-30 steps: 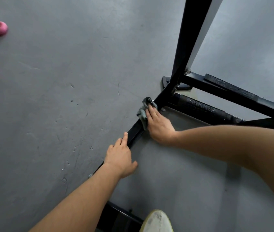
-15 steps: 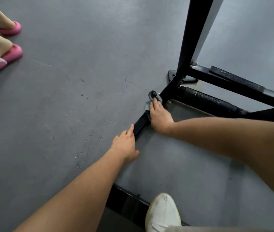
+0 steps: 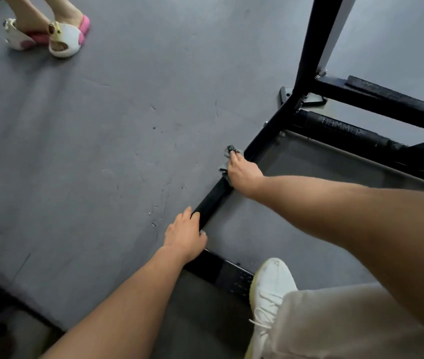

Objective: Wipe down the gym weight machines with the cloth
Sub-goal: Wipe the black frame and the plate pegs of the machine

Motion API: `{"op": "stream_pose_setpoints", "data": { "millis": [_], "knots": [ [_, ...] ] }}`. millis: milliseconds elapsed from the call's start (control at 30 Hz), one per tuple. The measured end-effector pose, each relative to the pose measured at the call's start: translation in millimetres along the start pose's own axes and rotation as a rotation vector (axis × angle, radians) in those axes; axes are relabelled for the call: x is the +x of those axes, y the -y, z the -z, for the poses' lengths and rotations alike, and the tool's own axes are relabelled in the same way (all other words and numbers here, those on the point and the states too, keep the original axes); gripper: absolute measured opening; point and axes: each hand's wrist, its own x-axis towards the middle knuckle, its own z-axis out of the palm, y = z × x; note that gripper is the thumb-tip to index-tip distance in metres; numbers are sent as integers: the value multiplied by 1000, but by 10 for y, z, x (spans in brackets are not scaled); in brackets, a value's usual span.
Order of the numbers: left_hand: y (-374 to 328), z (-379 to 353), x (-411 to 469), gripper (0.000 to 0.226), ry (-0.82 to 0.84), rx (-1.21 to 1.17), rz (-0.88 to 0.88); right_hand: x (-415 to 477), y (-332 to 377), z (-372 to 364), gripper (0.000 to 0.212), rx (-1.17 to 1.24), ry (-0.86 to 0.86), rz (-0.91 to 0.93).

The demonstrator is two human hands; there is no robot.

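A black weight machine frame stands on the grey floor; its low base bar (image 3: 213, 198) runs diagonally from near my foot up to a black upright post (image 3: 309, 47). My right hand (image 3: 244, 174) lies on this bar and presses a small grey cloth (image 3: 227, 161) against it with straight fingers; most of the cloth is hidden under the hand. Lower on the same bar, my left hand (image 3: 183, 234) rests flat, fingers extended along the bar's top.
A padded black roller marked HAMMER (image 3: 345, 130) and further frame bars (image 3: 387, 102) lie to the right. My white shoe (image 3: 270, 283) stands by a cross bar. Another person's feet in pink and white slippers (image 3: 60, 35) stand at the upper left.
The view has pulled back and shifted, so the other person's feet show more. My right hand with the cloth stays on the base bar; my left hand stays lower on it.
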Motion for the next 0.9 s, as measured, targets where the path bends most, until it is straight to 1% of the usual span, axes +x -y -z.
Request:
{"op": "stream_pose_setpoints", "data": {
  "millis": [67, 133, 233, 300, 367, 400, 467, 500, 533, 600, 633, 667, 700, 733, 800, 900],
  "knots": [
    [101, -27, -97, 51, 29, -54, 59, -27, 206, -100, 51, 110, -29, -159],
    [218, -39, -178, 52, 42, -102, 101, -128, 536, -260, 49, 185, -57, -200],
    [334, -51, -278, 51, 71, -121, 130, -378, 1052, -447, 46, 142, -83, -92],
    [389, -96, -405, 46, 79, -135, 156, -603, 1430, -534, 48, 130, -102, 0],
    [466, -179, -554, 40, 73, -138, 197, -907, 1861, -611, 48, 58, -113, 95],
    [525, -228, -643, 39, 81, -129, 224, -1062, 2095, -653, 49, 56, -110, 158],
    [658, -327, -819, 43, 118, -89, 258, -1255, 2433, -763, 59, 24, -36, 294],
    [716, -370, -894, 44, 123, -81, 269, -1265, 2464, -815, 62, 12, -26, 335],
    [763, -408, -954, 44, 116, -86, 277, -1251, 2392, -842, 62, 8, -51, 372],
    [822, -466, -1058, 42, 99, -107, 297, -1227, 2135, -747, 58, 117, -31, 395],
    [836, -490, -1098, 42, 95, -117, 306, -1215, 1977, -681, 57, 140, -64, 402],
    [848, -507, -1128, 43, 93, -126, 310, -1190, 1813, -647, 57, 127, -128, 367],
    [866, -521, -1157, 45, 94, -135, 316, -1138, 1654, -623, 60, 84, -153, 332],
    [881, -528, -1174, 46, 93, -146, 320, -1071, 1489, -587, 64, 44, -149, 299],
    [916, -535, -1199, 47, 92, -161, 323, -924, 1287, -472, 69, 76, -148, 147],
    [947, -538, -1225, 47, 75, -185, 356, -859, 1306, -439, 70, 81, -136, 36]
  ]
}}
